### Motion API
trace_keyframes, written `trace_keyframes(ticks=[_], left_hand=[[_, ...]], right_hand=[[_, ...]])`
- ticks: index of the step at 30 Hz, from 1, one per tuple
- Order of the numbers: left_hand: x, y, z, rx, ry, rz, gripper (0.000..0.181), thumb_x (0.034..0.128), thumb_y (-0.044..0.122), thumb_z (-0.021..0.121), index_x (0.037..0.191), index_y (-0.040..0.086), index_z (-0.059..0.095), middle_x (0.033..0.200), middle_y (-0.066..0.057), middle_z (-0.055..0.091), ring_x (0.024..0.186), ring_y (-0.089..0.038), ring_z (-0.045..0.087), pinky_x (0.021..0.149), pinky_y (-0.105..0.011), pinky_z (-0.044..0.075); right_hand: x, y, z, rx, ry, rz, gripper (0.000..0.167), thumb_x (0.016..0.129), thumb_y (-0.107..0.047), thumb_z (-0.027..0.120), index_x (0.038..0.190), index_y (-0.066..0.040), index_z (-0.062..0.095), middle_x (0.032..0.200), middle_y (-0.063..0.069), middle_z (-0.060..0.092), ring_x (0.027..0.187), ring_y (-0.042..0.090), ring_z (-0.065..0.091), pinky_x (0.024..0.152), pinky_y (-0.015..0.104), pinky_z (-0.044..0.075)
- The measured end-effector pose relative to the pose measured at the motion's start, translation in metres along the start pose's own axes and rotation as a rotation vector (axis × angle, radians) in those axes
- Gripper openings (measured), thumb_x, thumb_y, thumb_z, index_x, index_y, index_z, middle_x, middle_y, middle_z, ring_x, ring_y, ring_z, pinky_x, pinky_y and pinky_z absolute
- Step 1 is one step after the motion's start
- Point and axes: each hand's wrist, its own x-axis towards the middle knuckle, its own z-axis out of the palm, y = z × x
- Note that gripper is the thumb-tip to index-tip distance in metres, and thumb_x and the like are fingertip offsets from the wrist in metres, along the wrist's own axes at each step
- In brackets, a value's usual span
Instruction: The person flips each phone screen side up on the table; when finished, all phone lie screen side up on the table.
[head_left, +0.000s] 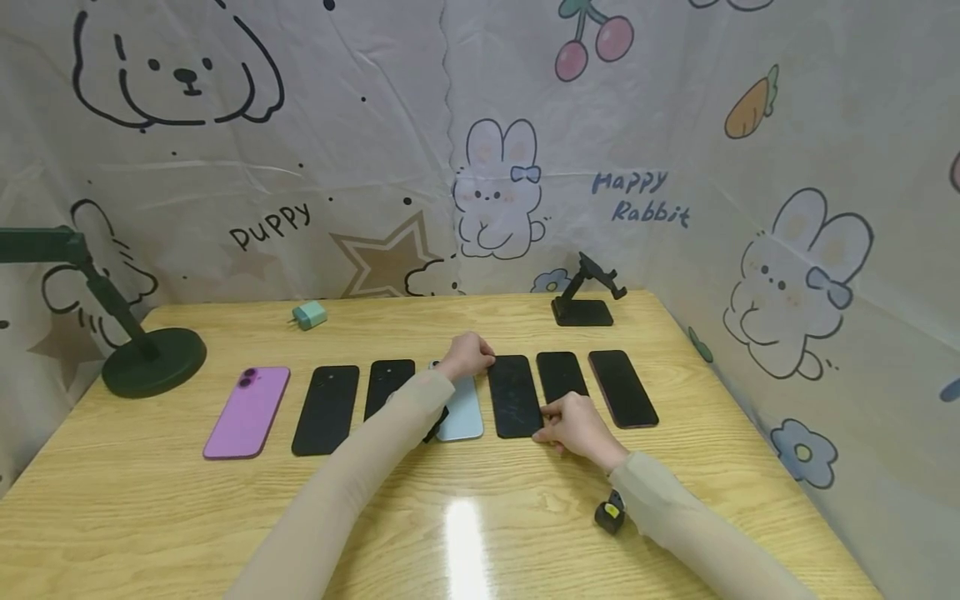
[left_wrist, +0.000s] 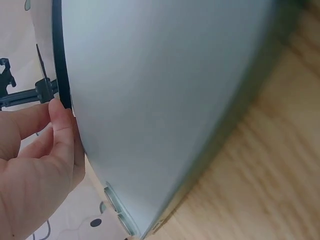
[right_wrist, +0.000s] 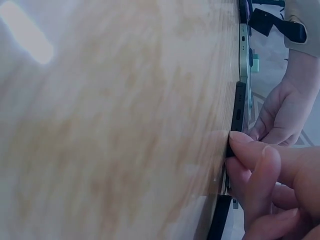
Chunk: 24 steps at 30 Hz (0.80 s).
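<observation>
A black phone [head_left: 516, 398] lies on the table between my two hands. My left hand [head_left: 468, 356] pinches its far left corner, thumb and fingertips together at the edge. At its near right corner, my right hand [head_left: 579, 427] grips the edge between thumb and fingers. A pale blue phone [head_left: 462, 412] lies just to the left, partly under my left wrist; it fills much of the left wrist view. To the right, another black phone [head_left: 560, 377] is partly hidden by my right hand. In the right wrist view, the held phone's port edge [right_wrist: 238, 112] faces the camera.
Other phones lie in the row: a purple one [head_left: 247, 412], two black ones [head_left: 326, 410] on the left, and a dark one [head_left: 623, 388] at the right end. Behind them stand a phone stand [head_left: 583, 312] and a green charger [head_left: 309, 315]. A green lamp [head_left: 153, 360] stands left.
</observation>
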Motion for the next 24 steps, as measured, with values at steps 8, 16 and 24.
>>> trace_keyframes(ticks=[8,16,24], left_hand=[[-0.004,-0.005,-0.009,-0.06,0.021,0.028,0.024,0.096,0.012,0.058,0.113,-0.002,0.069,0.11,-0.014,0.07,0.091,-0.02,0.066,0.078,-0.03,0.055],[-0.009,-0.017,-0.022,-0.06,0.043,0.031,0.025,0.096,0.017,0.059,0.112,0.002,0.07,0.11,-0.013,0.069,0.081,-0.017,0.06,0.07,-0.027,0.05],[-0.014,-0.022,-0.028,-0.036,0.04,0.023,0.023,0.0953,0.018,0.059,0.108,0.004,0.071,0.11,-0.011,0.07,0.08,-0.016,0.057,0.067,-0.024,0.045]], right_hand=[[-0.002,-0.003,0.002,-0.082,0.024,-0.038,0.05,0.076,-0.013,0.081,0.118,0.007,0.064,0.056,0.001,0.062,0.043,0.013,0.055,0.07,0.029,0.054],[-0.01,-0.022,0.008,-0.17,0.094,-0.109,0.045,0.073,-0.025,0.083,0.109,-0.002,0.069,0.076,0.0,0.066,0.067,0.011,0.058,0.06,0.028,0.047],[-0.012,-0.047,0.031,-0.119,0.013,-0.212,0.049,0.074,-0.026,0.083,0.115,-0.004,0.067,0.104,0.008,0.067,0.096,0.023,0.062,0.081,0.039,0.053]])
